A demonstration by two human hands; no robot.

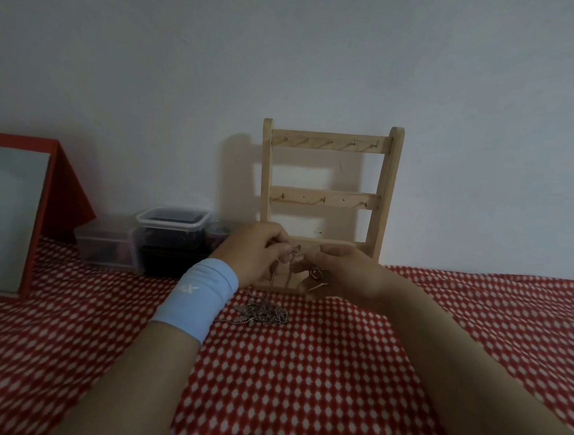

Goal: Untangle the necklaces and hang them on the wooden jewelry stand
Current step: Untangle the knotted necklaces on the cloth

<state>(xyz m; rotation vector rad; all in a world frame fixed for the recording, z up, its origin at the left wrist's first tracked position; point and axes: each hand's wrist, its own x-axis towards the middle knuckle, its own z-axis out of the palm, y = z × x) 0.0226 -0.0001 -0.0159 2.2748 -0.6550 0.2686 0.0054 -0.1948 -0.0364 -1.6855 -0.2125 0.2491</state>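
Observation:
A wooden jewelry stand (328,172) with three hook rails leans against the wall; its hooks carry nothing. In front of its base, my left hand (258,253), with a light blue wristband, and my right hand (346,273) pinch thin silver necklace chains between them. The chains hang down into a tangled heap of necklaces (264,313) lying on the red patterned cloth (299,390). A small ring-shaped pendant dangles by my right fingers.
Clear plastic containers (170,239) with dark contents stand left of the stand against the wall. A red-framed mirror (4,215) leans at the far left. The white wall rises behind everything.

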